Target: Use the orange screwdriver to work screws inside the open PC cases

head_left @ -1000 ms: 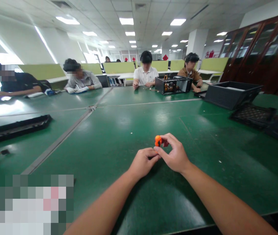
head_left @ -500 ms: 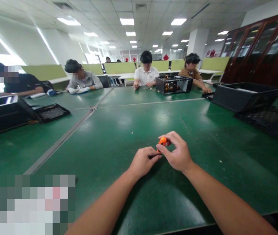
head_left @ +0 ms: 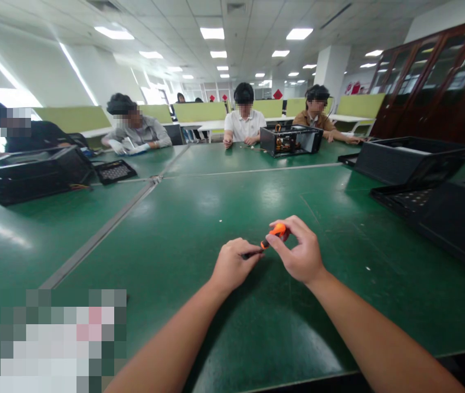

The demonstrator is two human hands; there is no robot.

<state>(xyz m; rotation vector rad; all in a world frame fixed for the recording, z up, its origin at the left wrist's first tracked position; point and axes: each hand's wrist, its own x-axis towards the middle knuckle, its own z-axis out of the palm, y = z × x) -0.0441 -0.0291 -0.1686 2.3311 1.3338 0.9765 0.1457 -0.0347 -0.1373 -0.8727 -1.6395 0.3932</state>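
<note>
An orange-and-black screwdriver [head_left: 277,231] is held between my two hands above the green table [head_left: 199,218]. My right hand [head_left: 301,250] pinches its orange handle between thumb and fingers. Lower and to the left, my left hand [head_left: 234,265] has its thumb and fingers closed on the dark, thin end. The screwdriver slants, with its handle up to the right. Its tip is hidden by my left fingers.
Black computer cases stand at the left [head_left: 23,172], at the far side [head_left: 292,141] and at the right [head_left: 412,158]. Another dark case [head_left: 461,224] lies nearer on the right. Several people sit around the table. A blurred patch covers the lower left.
The screwdriver has tipped from nearly upright to a flatter slant. My right hand has shifted slightly right, my left slightly left. The left computer case and its panel have moved right.
</note>
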